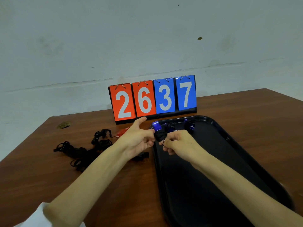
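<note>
- Hands: my left hand (139, 139) and right hand (178, 143) each pinch the coiled cord (159, 135), held between them just above the tray's (213, 161) left rim.
- Pose: my forearms converge from the lower corners, low over the desk (41, 169). One left finger sticks out straight.
- Risk: if either pinch slackens, the coil could spring open, or its ring (164, 144) could drop outside the tray.

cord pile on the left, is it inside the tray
No, the cord pile lies on the table, left of the tray and outside its rim.
</note>
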Action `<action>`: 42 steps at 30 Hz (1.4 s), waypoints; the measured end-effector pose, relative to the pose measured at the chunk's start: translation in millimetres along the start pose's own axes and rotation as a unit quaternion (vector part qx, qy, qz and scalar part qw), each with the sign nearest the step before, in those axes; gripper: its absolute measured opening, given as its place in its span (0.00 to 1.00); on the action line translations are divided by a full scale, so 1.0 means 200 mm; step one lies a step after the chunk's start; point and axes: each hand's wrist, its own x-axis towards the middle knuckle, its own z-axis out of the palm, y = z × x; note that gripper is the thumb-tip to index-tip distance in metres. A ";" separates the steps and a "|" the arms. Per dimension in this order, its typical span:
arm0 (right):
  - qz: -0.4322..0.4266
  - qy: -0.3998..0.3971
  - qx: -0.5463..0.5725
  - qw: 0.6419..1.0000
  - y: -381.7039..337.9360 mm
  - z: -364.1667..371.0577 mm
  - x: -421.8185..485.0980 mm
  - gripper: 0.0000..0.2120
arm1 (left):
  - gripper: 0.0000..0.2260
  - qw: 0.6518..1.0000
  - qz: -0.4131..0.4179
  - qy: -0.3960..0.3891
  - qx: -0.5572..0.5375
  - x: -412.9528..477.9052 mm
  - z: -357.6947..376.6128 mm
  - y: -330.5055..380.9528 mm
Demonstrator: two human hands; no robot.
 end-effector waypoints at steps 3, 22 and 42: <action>0.026 -0.025 0.089 0.995 -0.02 -0.02 -0.01 0.09 | 0.34 0.998 0.026 -0.016 0.054 -0.02 0.00 0.04; 0.082 0.261 -0.187 0.944 0.20 -0.64 0.26 0.09 | 0.25 0.561 0.342 0.077 0.750 0.56 0.46 -0.13; 0.103 0.214 -0.443 0.865 0.31 -0.50 0.30 0.10 | 0.22 0.522 0.343 0.031 0.781 0.58 0.29 -0.20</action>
